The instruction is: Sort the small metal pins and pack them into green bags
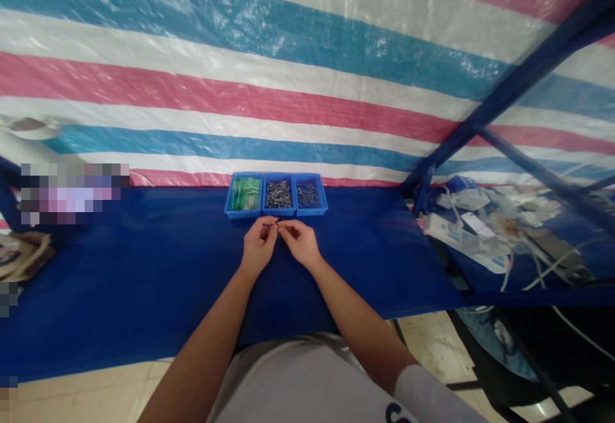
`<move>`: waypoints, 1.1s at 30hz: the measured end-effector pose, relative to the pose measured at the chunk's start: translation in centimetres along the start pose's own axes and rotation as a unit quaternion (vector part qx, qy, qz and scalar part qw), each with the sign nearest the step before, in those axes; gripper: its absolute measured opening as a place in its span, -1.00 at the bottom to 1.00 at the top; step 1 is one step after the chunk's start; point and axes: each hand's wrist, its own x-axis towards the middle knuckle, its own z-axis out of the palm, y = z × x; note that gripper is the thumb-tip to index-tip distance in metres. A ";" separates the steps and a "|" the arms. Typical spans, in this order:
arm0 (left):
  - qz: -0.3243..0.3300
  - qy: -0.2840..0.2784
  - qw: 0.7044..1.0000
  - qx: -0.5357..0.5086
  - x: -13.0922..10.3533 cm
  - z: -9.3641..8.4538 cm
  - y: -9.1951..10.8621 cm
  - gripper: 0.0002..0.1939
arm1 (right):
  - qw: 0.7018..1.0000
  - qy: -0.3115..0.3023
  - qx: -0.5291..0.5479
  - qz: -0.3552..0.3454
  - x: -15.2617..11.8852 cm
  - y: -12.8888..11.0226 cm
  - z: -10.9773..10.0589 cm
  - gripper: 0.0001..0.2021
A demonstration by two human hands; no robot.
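Blue bins, navy table, striped tarp

No complete word, brand or number was legible. The light grey shirt carried dark lettering at the lower edge of the view, where one curved character, resembling an "S", was cut off by the frame. Bluish marks on the white strip-shaped unit were too blurred to read.
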 end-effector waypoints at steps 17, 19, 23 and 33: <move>-0.026 -0.022 0.999 -0.017 0.0 -0.1 0.3 -0.77 | 1.000 0.000 -0.024 0.010 -0.1 -0.1 0.0 -0.84; -0.031 -0.025 0.999 -0.018 0.0 -0.2 0.4 -0.76 | 1.000 0.000 -0.027 0.007 -0.1 -0.2 0.0 -0.85; -0.036 -0.026 0.999 -0.017 0.0 -0.2 0.5 -0.76 | 0.999 -0.001 -0.035 0.001 -0.2 -0.3 0.0 -0.85; -0.037 -0.023 0.999 -0.018 -0.1 -0.1 0.6 -0.75 | 0.998 0.022 -0.050 -0.007 -0.2 -0.2 0.0 -0.86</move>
